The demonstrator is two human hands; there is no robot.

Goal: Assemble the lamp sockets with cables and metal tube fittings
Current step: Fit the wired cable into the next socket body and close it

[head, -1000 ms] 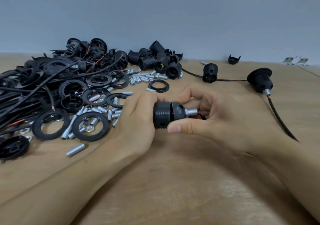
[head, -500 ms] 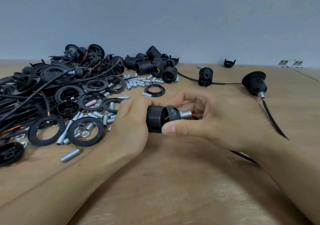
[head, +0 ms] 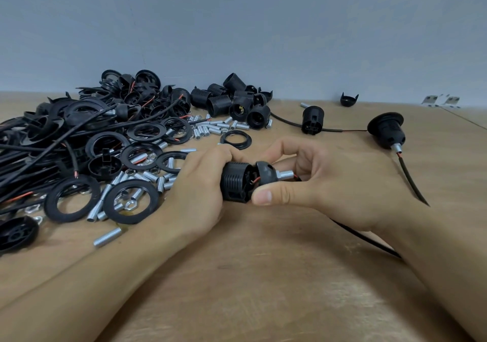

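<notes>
Between my two hands, just above the light brown wooden table (head: pixel 263 275), I hold the black ribbed plastic socket body (head: pixel 235 182) and its black domed plastic cap (head: pixel 266 174), which are not yet closed together: a gap shows between them, with a thin red wire inside it. My left hand (head: pixel 200 191) is curled around the socket body, and my right hand (head: pixel 324 183) pinches the cap, thumb in front and fingers behind. A short threaded silver metal tube (head: pixel 286 175) already sits in the cap, and a black cable (head: pixel 369 241) runs out under my right wrist. I judge this piece almost finished; only the joining of cap and body is left. One finished black socket with cable (head: pixel 387 130) lies at far right, another black socket on a cable (head: pixel 312 120) lies behind. Much work remains: a big heap of loose black plastic rings and cables (head: pixel 79 141), scattered small silver metal tubes (head: pixel 210 128) and a group of empty black sockets (head: pixel 232 101) wait at left. I see no container; all parts lie directly on the table.
</notes>
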